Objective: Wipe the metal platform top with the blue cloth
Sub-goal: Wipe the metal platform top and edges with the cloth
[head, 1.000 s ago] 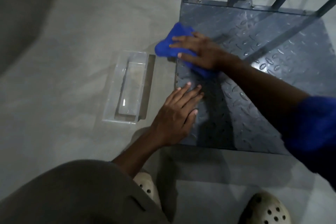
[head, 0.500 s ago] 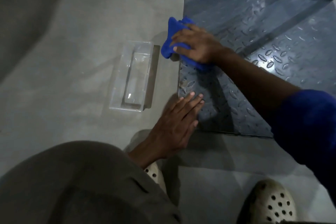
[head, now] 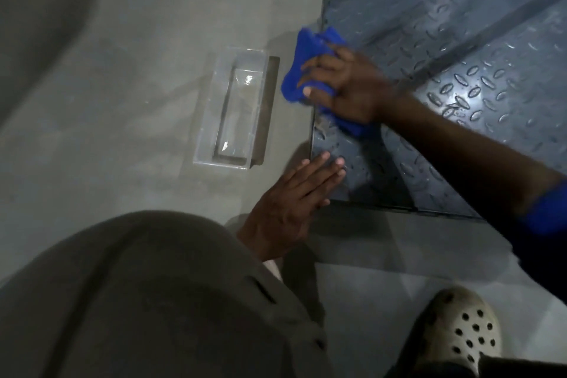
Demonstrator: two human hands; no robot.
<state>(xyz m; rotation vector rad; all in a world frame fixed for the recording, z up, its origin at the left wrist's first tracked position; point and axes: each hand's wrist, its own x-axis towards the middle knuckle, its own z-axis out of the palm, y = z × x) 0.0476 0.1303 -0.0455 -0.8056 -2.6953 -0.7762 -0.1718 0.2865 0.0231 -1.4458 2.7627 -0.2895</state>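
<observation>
There is one blue cloth, one metal platform and one clear plastic tray. Two hands show, left hand and right hand. One perforated clog is fully visible.

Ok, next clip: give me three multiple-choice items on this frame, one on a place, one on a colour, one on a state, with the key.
1. Where is the clear plastic tray?
A. On the platform top
B. On the concrete floor, left of the platform
C. In the left hand

2. What colour is the cloth?
A. Blue
B. White
C. Grey

3. What is the left hand doing?
A. Gripping the cloth
B. Lifting the tray
C. Lying flat and open, fingertips on the platform's near corner

Key: 1 B, the tray sits on the floor beside the metal platform, apart from it. 2 A, the cloth bunched under the right hand at the platform's left edge is bright blue. 3 C, the fingers are stretched out with nothing in them.
</observation>
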